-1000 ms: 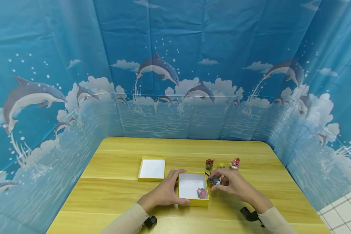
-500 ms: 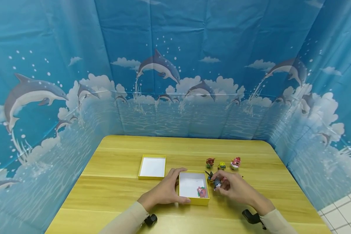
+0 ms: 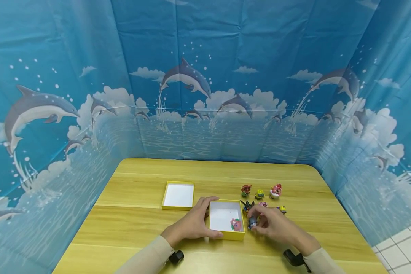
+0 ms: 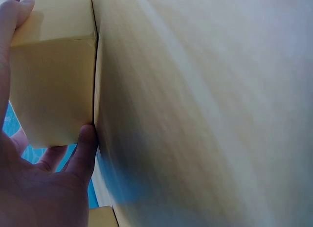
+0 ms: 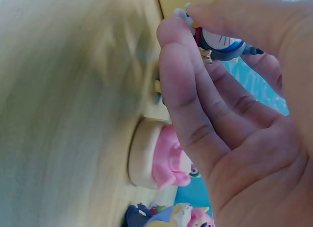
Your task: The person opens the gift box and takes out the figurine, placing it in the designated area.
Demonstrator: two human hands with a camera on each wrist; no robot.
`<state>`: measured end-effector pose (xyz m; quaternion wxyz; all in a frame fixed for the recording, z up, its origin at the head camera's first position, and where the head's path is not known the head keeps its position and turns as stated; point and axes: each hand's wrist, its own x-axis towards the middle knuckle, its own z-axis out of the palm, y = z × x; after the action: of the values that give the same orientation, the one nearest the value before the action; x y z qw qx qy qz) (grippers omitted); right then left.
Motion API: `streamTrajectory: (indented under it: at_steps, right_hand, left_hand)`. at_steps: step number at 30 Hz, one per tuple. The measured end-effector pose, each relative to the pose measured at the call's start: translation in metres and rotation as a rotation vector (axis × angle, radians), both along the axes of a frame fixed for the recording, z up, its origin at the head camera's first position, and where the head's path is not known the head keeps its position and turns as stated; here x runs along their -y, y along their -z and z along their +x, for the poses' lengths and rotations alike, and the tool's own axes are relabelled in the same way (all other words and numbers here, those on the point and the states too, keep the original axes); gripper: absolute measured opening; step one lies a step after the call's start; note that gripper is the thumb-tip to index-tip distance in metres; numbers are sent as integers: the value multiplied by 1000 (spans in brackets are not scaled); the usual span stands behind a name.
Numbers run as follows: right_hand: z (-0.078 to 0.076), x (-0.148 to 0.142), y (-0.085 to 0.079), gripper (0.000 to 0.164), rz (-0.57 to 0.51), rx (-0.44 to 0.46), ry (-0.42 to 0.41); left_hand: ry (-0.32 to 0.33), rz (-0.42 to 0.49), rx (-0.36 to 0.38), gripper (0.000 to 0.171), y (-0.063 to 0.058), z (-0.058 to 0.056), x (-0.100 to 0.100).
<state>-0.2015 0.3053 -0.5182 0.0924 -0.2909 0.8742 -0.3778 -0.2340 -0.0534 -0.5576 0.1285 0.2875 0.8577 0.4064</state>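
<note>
My left hand (image 3: 191,224) grips a shallow yellow box (image 3: 235,236) with a white inside, thumb along the front and fingers round the back corner. In the left wrist view the yellow side wall (image 4: 54,90) sits between thumb and fingers. A pink toy figurine (image 3: 236,225) lies in the box's near right corner. Just right of the box, my right hand (image 3: 276,225) pinches a small grey-blue figurine (image 3: 252,222) between thumb and fingertips. The right wrist view shows its white whiskered face (image 5: 217,40) and red collar; the fingers cover part of it.
Behind the right hand stand a black-eared figurine (image 3: 248,206), a pink one (image 3: 263,204) and a yellow one (image 3: 282,209). Farther back are a red-brown figurine (image 3: 246,190), a yellow one (image 3: 259,194) and a red-and-white one (image 3: 275,191). The lid (image 3: 179,196) lies behind the left hand.
My right hand has drawn the grey-blue figurine nearer the table's front, out from the group, and the black-eared, pink and yellow figurines show more. The left hand stays on the box.
</note>
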Motion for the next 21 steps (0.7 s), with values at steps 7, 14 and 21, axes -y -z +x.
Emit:
streamTrajectory:
  at_steps: [7,14,21]
  right_hand:
    - [4,4,4,30,28,16,11]
    - [5,6,10,32,47,11,18]
    - [5,5,14,32,42,5,19]
  left_hand:
    - [9,6,-4,123,1,-1,0]
    - [9,-7,-18,123,0,0,1]
    - [18,-1,-19,120,-1,1,1]
